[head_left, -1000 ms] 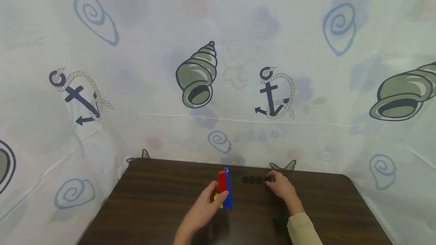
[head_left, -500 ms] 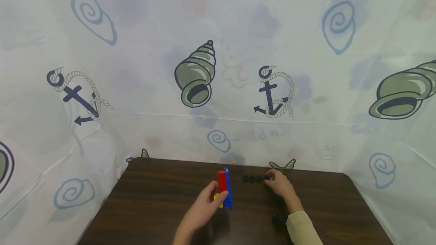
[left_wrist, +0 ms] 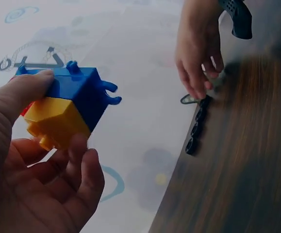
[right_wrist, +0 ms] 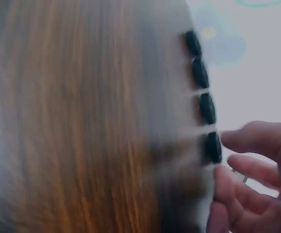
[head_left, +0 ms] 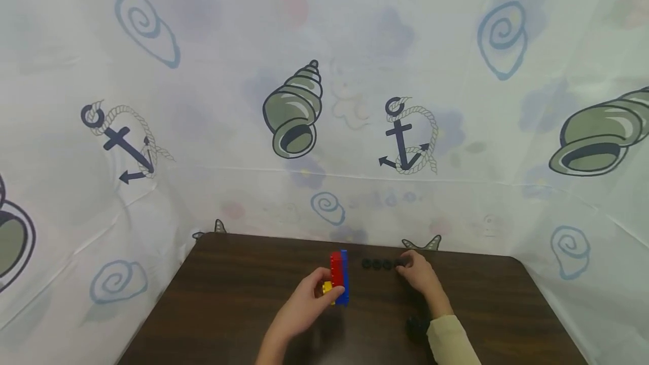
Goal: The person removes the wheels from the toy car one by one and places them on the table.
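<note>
Black wheels (head_left: 382, 264), four of them counted in the right wrist view, lie in a single row on the far part of the tabletop (head_left: 228, 303), near its back edge where the printed sheet (head_left: 324, 128) with anchors and shells hangs. The row's long axis runs left to right across the head view. The right hand (head_left: 418, 274) is at the row's right end; its fingertips (right_wrist: 237, 141) are at the endmost wheel (right_wrist: 213, 147), touching or almost touching it, with the fingers loosely bent on either side of it and nothing lifted. Whether they actually pinch it is blurred and I cannot tell. The other three wheels lie further left of that hand, away from its fingers, toward the block stack.

One block stack (head_left: 338, 277) of red, blue and yellow pieces is held by the left hand (head_left: 304, 308), just left of the wheel row and apart from it. The thumb (left_wrist: 31, 87) presses the blue piece from above and the fingers (left_wrist: 82, 170) curl up under the yellow piece, so the stack is gripped, with its studs pointing toward the wheels in the left wrist view. The stack's long axis stands roughly upright in the head view.

The right hand is the nearer one to the wheels; the left hand is nearer to the blocks. A dark wrist-worn device (head_left: 417, 328) sits by the right sleeve (head_left: 451, 342).
</note>
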The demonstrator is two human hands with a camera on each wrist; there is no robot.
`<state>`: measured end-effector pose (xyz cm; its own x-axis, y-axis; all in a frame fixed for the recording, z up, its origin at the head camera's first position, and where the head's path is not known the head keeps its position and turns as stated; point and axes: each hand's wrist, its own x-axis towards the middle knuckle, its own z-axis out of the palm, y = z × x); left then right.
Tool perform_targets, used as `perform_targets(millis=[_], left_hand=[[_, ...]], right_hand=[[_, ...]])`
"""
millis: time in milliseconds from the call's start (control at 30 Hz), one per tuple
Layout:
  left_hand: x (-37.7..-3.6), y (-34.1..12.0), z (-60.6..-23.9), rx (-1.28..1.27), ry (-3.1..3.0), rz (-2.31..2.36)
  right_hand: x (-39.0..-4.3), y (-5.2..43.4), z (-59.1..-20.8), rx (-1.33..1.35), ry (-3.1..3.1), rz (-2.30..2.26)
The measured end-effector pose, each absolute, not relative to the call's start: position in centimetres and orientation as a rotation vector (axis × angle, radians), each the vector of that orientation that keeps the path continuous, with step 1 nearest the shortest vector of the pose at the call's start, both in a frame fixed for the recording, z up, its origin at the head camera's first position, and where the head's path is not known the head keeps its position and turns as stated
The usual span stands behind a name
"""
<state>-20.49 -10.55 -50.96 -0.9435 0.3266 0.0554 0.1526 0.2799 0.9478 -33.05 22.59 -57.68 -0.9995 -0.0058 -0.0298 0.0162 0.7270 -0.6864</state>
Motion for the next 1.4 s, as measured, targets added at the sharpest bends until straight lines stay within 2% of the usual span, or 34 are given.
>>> perform_targets(millis=[233, 400, 567, 733, 900, 1067, 1400], left_hand=[[-20.4, -10.4, -50.8, 0.483, 2.485, 1.670], [-20.9, -10.5, -50.9, 0.468, 2.681, 1.542], [-22.2, -10.6, -50.4, 0.485, 2.928, 1.351], [-24.1, -10.6, -50.0, 0.456, 3.107, 1.141], [-25.5, -10.7, -50.2, 0.402, 3.151, 1.071], [-26.7, -10.8, -51.0, 0.347, 3.126, 1.086], [-29.5, -11.4, -55.4, 0.217, 3.108, 1.045]], right_hand=[[-31.8, 21.0, -54.7, -0.089, 2.939, -1.476], [-29.4, 18.3, -50.3, -0.442, 2.908, -1.653], [-27.3, 15.2, -46.3, -0.876, 2.879, -1.402], [-27.4, 12.5, -44.4, -1.085, 2.915, -0.900], [-28.8, 10.9, -44.7, -1.086, 2.962, -0.567], [-30.4, 10.3, -46.3, -1.028, 2.946, -0.511], [-33.8, 8.3, -52.3, -1.009, 3.021, -0.352]])
